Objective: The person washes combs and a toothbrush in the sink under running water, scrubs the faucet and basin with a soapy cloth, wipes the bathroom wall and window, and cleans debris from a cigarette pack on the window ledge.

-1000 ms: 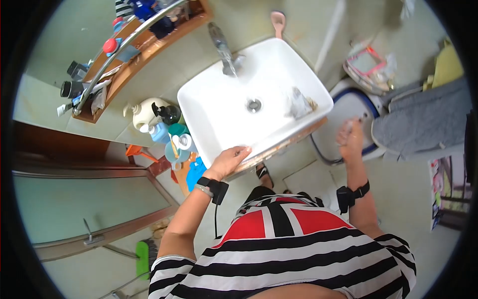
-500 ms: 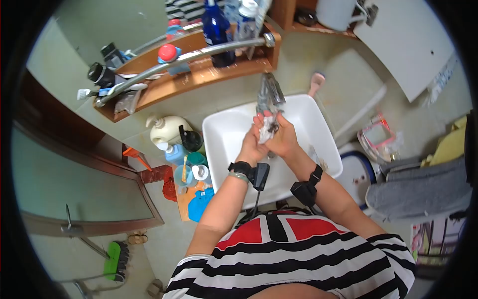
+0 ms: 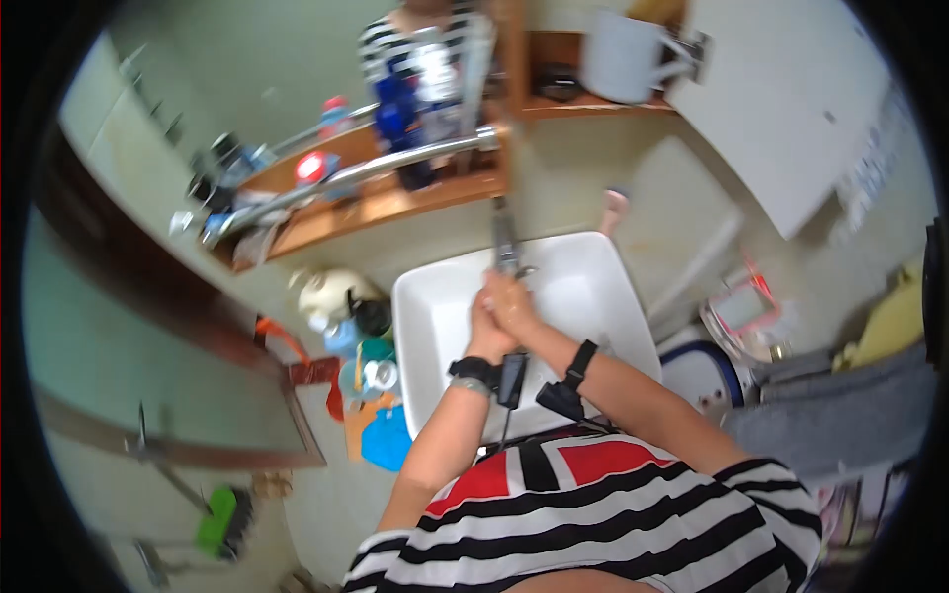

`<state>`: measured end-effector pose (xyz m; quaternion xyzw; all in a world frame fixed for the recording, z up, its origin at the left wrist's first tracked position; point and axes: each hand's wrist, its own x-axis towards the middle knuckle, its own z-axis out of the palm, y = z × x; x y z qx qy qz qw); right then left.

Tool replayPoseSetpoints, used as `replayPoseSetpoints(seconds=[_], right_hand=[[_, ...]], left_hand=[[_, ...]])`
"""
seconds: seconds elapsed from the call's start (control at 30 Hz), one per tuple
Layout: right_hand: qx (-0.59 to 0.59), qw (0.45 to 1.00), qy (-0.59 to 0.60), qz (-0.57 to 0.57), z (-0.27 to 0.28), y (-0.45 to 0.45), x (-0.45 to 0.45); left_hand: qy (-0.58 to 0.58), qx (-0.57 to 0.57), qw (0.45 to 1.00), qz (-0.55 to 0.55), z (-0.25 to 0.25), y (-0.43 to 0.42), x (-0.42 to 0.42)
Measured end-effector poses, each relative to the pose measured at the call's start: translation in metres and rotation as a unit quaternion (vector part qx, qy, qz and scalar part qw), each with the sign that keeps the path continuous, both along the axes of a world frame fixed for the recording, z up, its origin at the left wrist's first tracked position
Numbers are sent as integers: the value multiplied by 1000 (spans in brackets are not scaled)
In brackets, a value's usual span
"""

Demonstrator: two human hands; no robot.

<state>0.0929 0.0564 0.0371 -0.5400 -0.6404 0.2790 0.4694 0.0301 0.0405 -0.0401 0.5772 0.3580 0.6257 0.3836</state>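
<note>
My left hand [image 3: 484,334] and my right hand [image 3: 511,304] are pressed together over the white washbasin [image 3: 638,326], just beneath the metal tap [image 3: 505,247]. The right lies over the left, its fingers closed against it. Whatever sits between the palms is hidden, and motion smears the fingertips. A black strap with a small box [image 3: 511,381] circles the left wrist, next to a bracelet. Another strapped box [image 3: 561,398] is on the right wrist.
Left of the basin stand a cream pump bottle [image 3: 331,296], a dark pump bottle [image 3: 373,316] and a blue cloth [image 3: 386,440]. Above runs a wooden shelf [image 3: 376,217] with a metal rail. An open cabinet door [image 3: 781,109] hangs at upper right, over a pink-handled brush [image 3: 614,210].
My hands have closed together, hiding the white crumpled wad with dark bits that showed between them. The view has shifted, with the basin now lower and slightly left.
</note>
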Motion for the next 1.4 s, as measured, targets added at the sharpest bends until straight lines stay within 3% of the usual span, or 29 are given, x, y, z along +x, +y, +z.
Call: replayPoseSetpoints(seconds=[0.03, 0.07, 0.1, 0.13, 0.2, 0.27, 0.33, 0.4, 0.47, 0.5, 0.57, 0.67, 0.73, 0.8, 0.87, 0.9, 0.93, 1.0, 1.07, 1.17, 1.2, 1.27, 1.33, 1.4], right_hand=[[32, 997, -23, 62, -12, -3, 6], [69, 977, -19, 201, -26, 6, 16], [-40, 989, -109, 89, -13, -9, 11], [26, 974, -166, 152, -8, -15, 25], [183, 964, -183, 69, -2, -31, 43], [144, 976, -149, 69, 32, -40, 68], [115, 983, -111, 90, 46, -37, 86], [134, 989, -53, 32, 49, -23, 90], [141, 989, -54, -5, 53, -13, 88], [106, 991, -80, 2, 55, -9, 87], [3, 992, -114, 47, 62, -2, 85], [-28, 996, -71, 44, 59, 5, 78], [20, 999, -44, 9, 49, 11, 77], [-56, 993, -65, 75, 36, 30, 74], [-13, 996, -47, 70, 34, 32, 78], [32, 997, -31, 67, 35, 31, 82], [28, 997, -30, 63, 38, 32, 87], [-14, 980, -80, 181, 47, 31, 97], [38, 978, -95, 182, 35, 49, 91], [-155, 943, -2, 294, 38, 58, 101], [-159, 945, -2, 286, 36, 61, 102], [-228, 925, 90, 291, 36, 60, 108], [-219, 931, 50, 288, 32, 71, 106], [0, 941, -193, 276, 17, 93, 92]], left_hand=[[5, 1, 999, -43, -1, -1, -5], [-145, -74, 973, -166, 3, 5, -13], [-280, -169, 902, -281, 7, 15, -19], [-397, -276, 792, -373, 9, 21, -19], [-481, -469, 718, -184, 42, 3, -18], [-439, -480, 737, -185, 67, -3, -10], [-494, -515, 693, -105, 76, -2, -7], [-444, -521, 722, -104, 78, -3, -2], [-526, -523, 666, -74, 78, 3, 4], [-507, -489, 706, -68, 75, 0, 7], [-487, -493, 714, -100, 84, 2, 9], [-454, -488, 725, -173, 65, 18, -2], [-288, -389, 851, -205, 50, 20, -8], [-319, -415, 824, -216, 37, 18, -13], [-120, -265, 933, -210, 38, -1, -5], [-461, -483, 734, -124, 56, 9, 1], [-460, -487, 732, -125, 61, 9, 2], [-548, -538, 632, -99, 61, 10, 5], [-563, -540, 617, -106, 62, 13, 8], [-541, -522, 642, -147, 52, 20, -1], [-519, -525, 661, -132, 63, 15, 6], [-530, -563, 621, -127, 56, 21, -1], [-502, -558, 645, -146, 44, 26, -3], [-486, -559, 651, -166, 50, 19, 6]])
